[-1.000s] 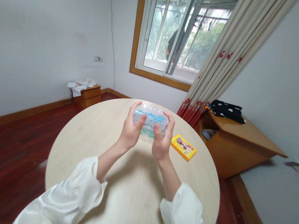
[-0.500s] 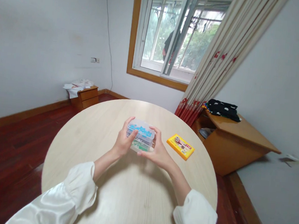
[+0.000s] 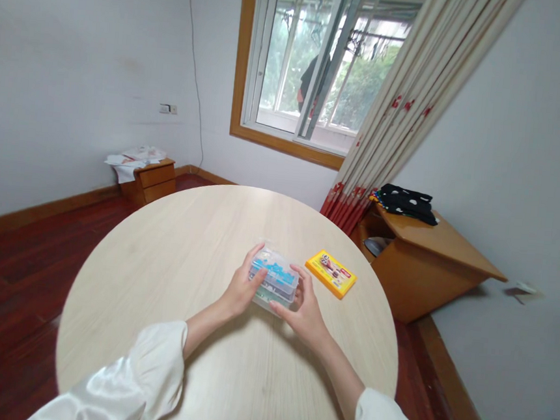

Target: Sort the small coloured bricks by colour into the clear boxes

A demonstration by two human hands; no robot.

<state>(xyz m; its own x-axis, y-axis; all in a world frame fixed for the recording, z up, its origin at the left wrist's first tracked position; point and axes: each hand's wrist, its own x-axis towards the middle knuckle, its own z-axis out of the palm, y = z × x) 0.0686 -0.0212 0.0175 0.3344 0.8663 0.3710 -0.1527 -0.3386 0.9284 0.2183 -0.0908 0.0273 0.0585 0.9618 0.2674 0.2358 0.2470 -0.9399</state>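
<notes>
Between my two hands is a clear plastic box (image 3: 276, 278) in stacked layers, with small blue pieces showing in the top layer and greenish ones lower down. My left hand (image 3: 245, 285) is closed on its left side, the thumb lying over the front. On the right side, my right hand (image 3: 307, 307) grips it with fingers at the upper corner and thumb at the lower front edge. Whether the box touches the table cannot be made out. A flat yellow box (image 3: 330, 273) with a printed picture lies just right of my right hand.
The round pale wooden table (image 3: 169, 246) fills the middle. Behind it stand a small cabinet (image 3: 157, 183) with papers on top, a window with a long curtain (image 3: 391, 115), and a tilted wooden desk (image 3: 433, 249) bearing black spotted cloth (image 3: 408, 201).
Both hands have moved down and slightly right, toward me, with the clear box between them. The view has shifted a little. The yellow box stays lying on the table.
</notes>
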